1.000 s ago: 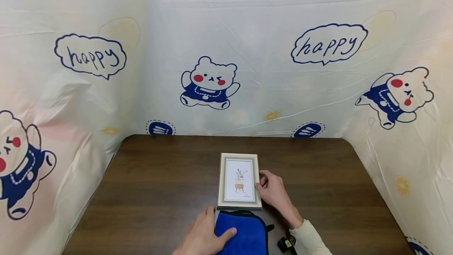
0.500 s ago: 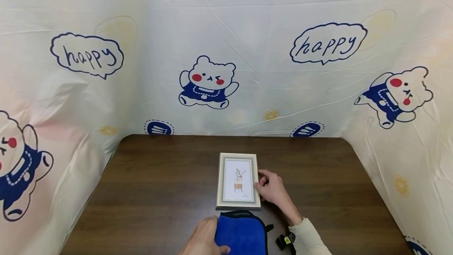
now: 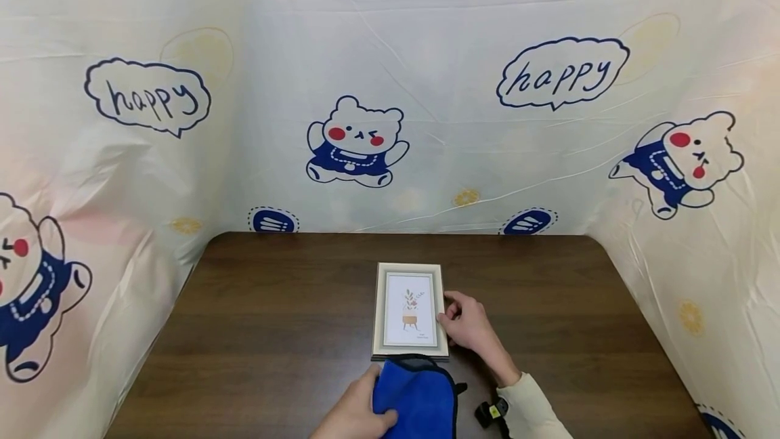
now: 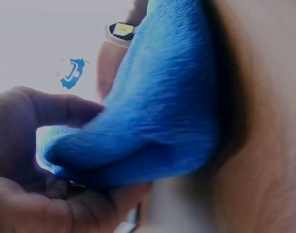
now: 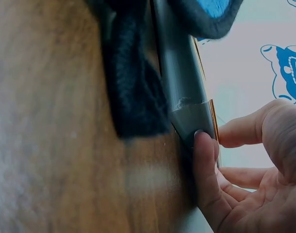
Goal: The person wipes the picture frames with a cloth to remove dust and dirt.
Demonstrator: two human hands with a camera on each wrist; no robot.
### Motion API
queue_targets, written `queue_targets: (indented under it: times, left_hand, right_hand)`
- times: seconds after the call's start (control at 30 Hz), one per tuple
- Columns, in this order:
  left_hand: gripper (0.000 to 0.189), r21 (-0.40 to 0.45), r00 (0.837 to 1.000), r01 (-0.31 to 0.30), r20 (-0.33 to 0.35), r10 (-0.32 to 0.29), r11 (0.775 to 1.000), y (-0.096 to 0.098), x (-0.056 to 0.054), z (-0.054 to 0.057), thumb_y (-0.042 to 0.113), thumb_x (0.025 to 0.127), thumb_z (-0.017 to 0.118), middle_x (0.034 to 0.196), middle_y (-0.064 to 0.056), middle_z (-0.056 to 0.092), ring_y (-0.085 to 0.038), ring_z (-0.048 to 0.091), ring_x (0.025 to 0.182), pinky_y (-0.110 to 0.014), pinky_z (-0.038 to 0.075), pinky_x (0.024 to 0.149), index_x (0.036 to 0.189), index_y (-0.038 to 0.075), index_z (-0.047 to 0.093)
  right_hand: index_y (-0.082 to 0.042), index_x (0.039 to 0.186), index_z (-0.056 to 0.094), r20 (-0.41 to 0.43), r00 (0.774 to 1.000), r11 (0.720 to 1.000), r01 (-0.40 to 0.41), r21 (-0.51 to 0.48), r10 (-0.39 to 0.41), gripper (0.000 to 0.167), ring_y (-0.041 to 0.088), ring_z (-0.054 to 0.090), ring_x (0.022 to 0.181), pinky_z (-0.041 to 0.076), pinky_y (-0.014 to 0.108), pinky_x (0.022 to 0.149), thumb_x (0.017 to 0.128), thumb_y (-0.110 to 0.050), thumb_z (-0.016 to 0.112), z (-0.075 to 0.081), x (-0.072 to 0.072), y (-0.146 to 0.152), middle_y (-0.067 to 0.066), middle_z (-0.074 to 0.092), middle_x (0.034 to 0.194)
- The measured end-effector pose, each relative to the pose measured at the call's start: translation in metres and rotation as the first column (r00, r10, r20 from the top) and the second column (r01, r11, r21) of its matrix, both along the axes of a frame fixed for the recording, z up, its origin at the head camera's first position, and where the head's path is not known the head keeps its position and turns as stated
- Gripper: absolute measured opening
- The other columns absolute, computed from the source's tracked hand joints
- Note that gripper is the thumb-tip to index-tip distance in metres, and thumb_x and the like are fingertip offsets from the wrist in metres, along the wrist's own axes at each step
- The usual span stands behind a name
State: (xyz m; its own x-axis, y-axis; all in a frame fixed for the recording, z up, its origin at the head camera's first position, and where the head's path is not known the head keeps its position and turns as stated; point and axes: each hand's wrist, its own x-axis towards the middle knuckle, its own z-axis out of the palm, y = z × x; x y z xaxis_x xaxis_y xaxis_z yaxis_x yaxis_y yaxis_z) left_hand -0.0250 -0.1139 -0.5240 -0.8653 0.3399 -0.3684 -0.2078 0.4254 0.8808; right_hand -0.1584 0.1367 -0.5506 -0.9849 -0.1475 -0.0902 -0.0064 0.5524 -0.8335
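A picture frame (image 3: 410, 310) with a cream border and a potted-plant print lies face up on the table. My right hand (image 3: 470, 322) holds its right edge, thumb and fingers at the side. The right wrist view shows that hand (image 5: 245, 179) against the side of the frame (image 5: 186, 77). Below the frame is a folded blue cloth (image 3: 420, 398) with black edging and a small black loop. My left hand (image 3: 356, 405) pinches its left side. In the left wrist view the cloth (image 4: 157, 97) bulges between thumb and fingers. Its lower part is cut off in the head view.
A dark brown wooden table (image 3: 274, 310) carries everything. A white curtain (image 3: 426, 19) with printed bears hangs around its back and sides. A small black camera (image 3: 492, 413) is strapped to the right wrist, over a cream sleeve (image 3: 530, 408).
My left thumb has come back from the top of the cloth to its left side. The cloth's far edge has risen and now reaches the frame's near edge. My right hand stays still.
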Motion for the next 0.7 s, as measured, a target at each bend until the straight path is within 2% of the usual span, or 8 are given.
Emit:
queue_targets:
  times: [0.13, 0.27, 0.33, 0.37, 0.43, 0.53, 0.63, 0.7]
  left_hand:
    - [0.071, 0.217, 0.981, -0.074, 0.192, 0.032, 0.973, -0.002, -0.001, -0.003, 0.019, 0.094, 0.082, 0.126, -0.021, 0.071, -0.042, 0.072, 0.111, -0.062, 0.058, 0.095, 0.148, -0.01, 0.045]
    - [0.078, 0.406, 0.917, -0.129, 0.396, -0.046, 0.905, -0.005, -0.001, -0.005, 0.027, 0.1, 0.077, 0.13, -0.019, 0.071, -0.039, 0.072, 0.117, -0.056, 0.059, 0.099, 0.154, -0.013, 0.037]
    - [0.088, 0.453, 0.882, -0.148, 0.462, -0.089, 0.879, -0.007, -0.001, -0.005, 0.032, 0.102, 0.074, 0.138, -0.02, 0.067, -0.039, 0.069, 0.124, -0.056, 0.056, 0.103, 0.16, -0.012, 0.025]
    - [0.092, 0.473, 0.877, -0.15, 0.47, -0.104, 0.868, -0.007, -0.001, -0.004, 0.034, 0.103, 0.073, 0.141, -0.021, 0.064, -0.04, 0.067, 0.127, -0.057, 0.056, 0.104, 0.162, -0.012, 0.019]
    - [0.092, 0.498, 0.88, -0.163, 0.464, -0.103, 0.852, -0.008, 0.001, -0.001, 0.034, 0.105, 0.07, 0.145, -0.023, 0.062, -0.042, 0.065, 0.13, -0.058, 0.055, 0.104, 0.163, -0.012, 0.015]
    - [0.082, 0.538, 0.907, -0.196, 0.418, -0.058, 0.82, -0.011, 0.004, 0.008, 0.028, 0.108, 0.065, 0.145, -0.024, 0.062, -0.044, 0.066, 0.128, -0.06, 0.055, 0.103, 0.162, -0.012, 0.018]
    - [0.069, 0.56, 0.939, -0.245, 0.342, 0.049, 0.791, -0.015, 0.003, 0.021, 0.022, 0.11, 0.061, 0.141, -0.022, 0.065, -0.038, 0.068, 0.125, -0.054, 0.057, 0.102, 0.159, -0.013, 0.027]
    - [0.066, 0.557, 0.948, -0.276, 0.292, 0.127, 0.783, -0.02, -0.001, 0.029, 0.02, 0.11, 0.061, 0.142, -0.021, 0.064, -0.033, 0.067, 0.125, -0.049, 0.057, 0.103, 0.157, -0.012, 0.029]
  right_hand:
    - [0.006, 0.142, 0.061, -0.002, 1.0, 1.0, -0.004, 0.004, 0.004, 0.051, 0.016, 0.059, 0.056, 0.055, 0.031, 0.047, 0.094, -0.003, 0.075, 0.0, 0.001, 0.001, 0.005, 0.06, 0.08]
    - [0.006, 0.142, 0.061, -0.007, 1.0, 1.0, -0.008, 0.013, 0.008, 0.051, 0.015, 0.058, 0.056, 0.054, 0.03, 0.047, 0.094, -0.004, 0.075, 0.0, 0.002, 0.002, 0.005, 0.06, 0.08]
    - [0.006, 0.143, 0.061, -0.007, 1.0, 1.0, -0.008, 0.019, 0.008, 0.051, 0.015, 0.058, 0.054, 0.054, 0.029, 0.048, 0.094, -0.004, 0.075, 0.0, 0.002, 0.002, 0.005, 0.061, 0.08]
    - [0.006, 0.143, 0.061, -0.009, 1.0, 1.0, -0.01, 0.022, 0.01, 0.051, 0.015, 0.058, 0.054, 0.054, 0.029, 0.048, 0.094, -0.004, 0.075, 0.0, 0.002, 0.002, 0.005, 0.061, 0.08]
    - [0.006, 0.142, 0.061, -0.014, 1.0, 1.0, -0.011, 0.023, 0.011, 0.051, 0.015, 0.058, 0.052, 0.053, 0.029, 0.048, 0.094, -0.004, 0.074, 0.0, 0.002, 0.003, 0.005, 0.061, 0.08]
    - [0.006, 0.142, 0.062, -0.021, 1.0, 1.0, -0.012, 0.027, 0.013, 0.051, 0.014, 0.058, 0.053, 0.053, 0.029, 0.049, 0.094, -0.004, 0.075, 0.0, 0.002, 0.003, 0.005, 0.061, 0.079]
    - [0.006, 0.141, 0.063, -0.042, 0.999, 0.999, -0.019, 0.036, 0.021, 0.05, 0.013, 0.057, 0.054, 0.053, 0.03, 0.051, 0.093, -0.004, 0.076, 0.001, 0.002, 0.003, 0.003, 0.061, 0.079]
    - [0.006, 0.14, 0.064, -0.047, 0.999, 0.999, -0.019, 0.04, 0.021, 0.05, 0.013, 0.057, 0.053, 0.053, 0.03, 0.051, 0.093, -0.004, 0.077, 0.001, 0.001, 0.002, 0.003, 0.061, 0.078]
